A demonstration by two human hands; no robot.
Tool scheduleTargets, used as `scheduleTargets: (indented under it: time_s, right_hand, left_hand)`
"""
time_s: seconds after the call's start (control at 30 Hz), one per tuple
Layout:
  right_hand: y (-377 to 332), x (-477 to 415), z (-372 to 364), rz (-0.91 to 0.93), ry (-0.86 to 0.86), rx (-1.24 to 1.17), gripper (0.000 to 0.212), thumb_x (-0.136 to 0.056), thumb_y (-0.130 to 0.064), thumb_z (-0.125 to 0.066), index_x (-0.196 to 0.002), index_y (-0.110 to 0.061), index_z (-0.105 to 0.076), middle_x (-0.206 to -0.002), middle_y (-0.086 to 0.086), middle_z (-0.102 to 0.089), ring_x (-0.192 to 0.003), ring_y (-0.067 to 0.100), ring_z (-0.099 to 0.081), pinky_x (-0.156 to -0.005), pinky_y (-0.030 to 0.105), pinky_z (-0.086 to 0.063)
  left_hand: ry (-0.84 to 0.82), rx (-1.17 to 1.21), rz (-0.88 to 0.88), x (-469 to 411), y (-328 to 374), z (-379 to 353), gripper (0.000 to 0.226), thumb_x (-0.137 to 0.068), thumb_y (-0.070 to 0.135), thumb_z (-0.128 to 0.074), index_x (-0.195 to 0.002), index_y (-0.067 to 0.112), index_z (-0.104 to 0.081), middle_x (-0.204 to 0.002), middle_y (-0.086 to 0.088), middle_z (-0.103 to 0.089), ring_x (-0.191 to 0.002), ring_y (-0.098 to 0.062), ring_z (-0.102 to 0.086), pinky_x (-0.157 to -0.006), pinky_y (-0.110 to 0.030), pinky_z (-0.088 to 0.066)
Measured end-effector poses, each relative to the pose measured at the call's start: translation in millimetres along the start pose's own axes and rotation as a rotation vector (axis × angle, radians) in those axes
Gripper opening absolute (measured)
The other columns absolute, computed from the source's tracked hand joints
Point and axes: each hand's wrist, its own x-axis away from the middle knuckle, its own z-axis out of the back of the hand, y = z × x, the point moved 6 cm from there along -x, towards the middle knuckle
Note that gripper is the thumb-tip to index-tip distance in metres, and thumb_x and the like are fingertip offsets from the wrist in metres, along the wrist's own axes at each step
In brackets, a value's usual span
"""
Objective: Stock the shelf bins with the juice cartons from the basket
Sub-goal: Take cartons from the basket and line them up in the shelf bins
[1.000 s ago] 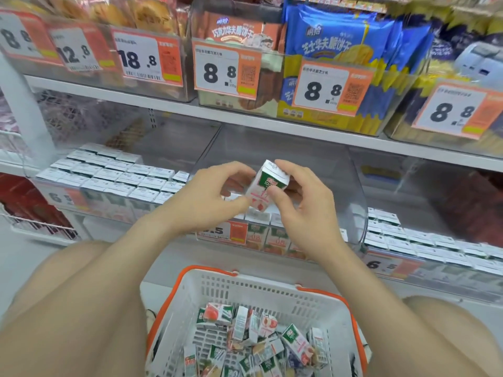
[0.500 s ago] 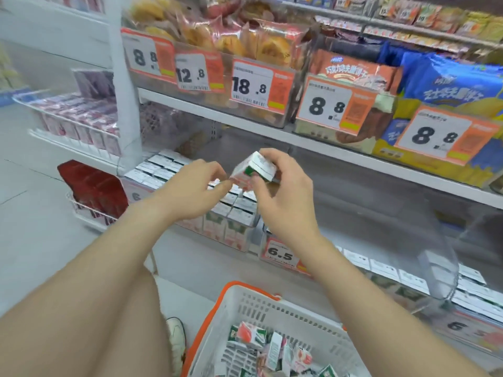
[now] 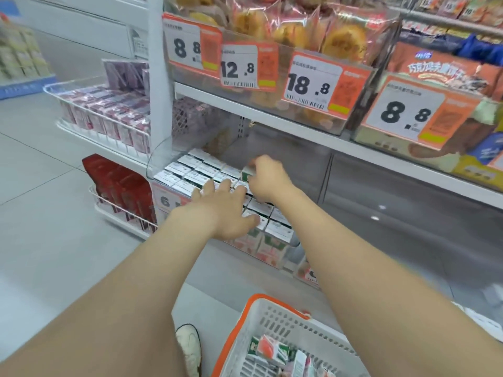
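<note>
The right grip [image 3: 268, 178] pinches a juice carton [image 3: 247, 173] (blurred, seemingly upright, long axis vertical) over the left shelf bin [image 3: 160, 159]. The left grip [image 3: 226, 210] lies open, fingers spread on the near stocked cartons [image 3: 280, 229].

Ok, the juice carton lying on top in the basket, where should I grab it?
Probably pinch the carton across its two long narrow sides, fingers coming straight down from above. It lies on its side with the broad printed face up in the open-topped basket, and other cartons crowd beside it.

Grn/wht carton [image 3: 246, 173] atop packed rows [image 3: 196, 174] in clr bin [image 3: 160, 159]; more cartons [image 3: 268, 349] jumbled in basket [image 3: 275, 319].
</note>
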Motion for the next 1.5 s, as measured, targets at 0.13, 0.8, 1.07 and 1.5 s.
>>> scheduleTargets:
  time_s: [0.13,0.8,1.07,1.5]
  right_hand:
    - [2,3,-10,0.049,-0.184,0.129,0.031,-0.099,-0.012,-0.045,-0.127,-0.007,-0.059,-0.132,0.02,-0.063,-0.11,0.038,-0.06,-0.089,0.04,-0.052]
    - [109,260,13,0.263,0.089,-0.082,0.033,-0.081,-0.027,-0.036,-0.078,-0.02,-0.068,-0.062,-0.005,-0.062,-0.056,0.015,-0.05,-0.06,0.037,-0.05]
    - [225,304,-105,0.004,-0.523,0.105,0.032,-0.097,-0.012,-0.047,-0.117,-0.022,-0.07,-0.089,-0.005,-0.061,-0.086,0.017,-0.059,-0.073,0.034,-0.047]
    - [328,366,-250,-0.132,-0.762,0.192,0.021,-0.089,0.007,-0.051,-0.086,-0.012,-0.06,-0.086,0.005,-0.06,-0.077,0.025,-0.062,-0.068,0.038,-0.056]
  left_hand:
    - [-0.009,0.003,0.008,2,3,0,0.07,-0.099,0.066,-0.042,-0.154,0.024,-0.032,-0.164,-0.01,-0.024,-0.153,-0.044,-0.016,-0.121,-0.065,-0.021]
    - [-0.158,0.049,-0.406,96,133,-66,0.009,-0.083,0.031,-0.081,-0.085,0.028,-0.073,-0.073,0.015,-0.059,-0.064,0.002,-0.053,-0.063,-0.025,-0.051]
    - [-0.512,-0.24,-0.371,72,143,-217,0.013,-0.097,0.022,-0.069,-0.106,0.015,-0.064,-0.11,-0.009,-0.065,-0.091,-0.028,-0.063,-0.067,-0.032,-0.047]
    - [-0.774,-0.169,-0.205,76,121,-406,0.017,-0.094,-0.002,-0.056,-0.104,0.006,-0.067,-0.101,-0.012,-0.065,-0.081,-0.025,-0.06,-0.076,-0.036,-0.051]
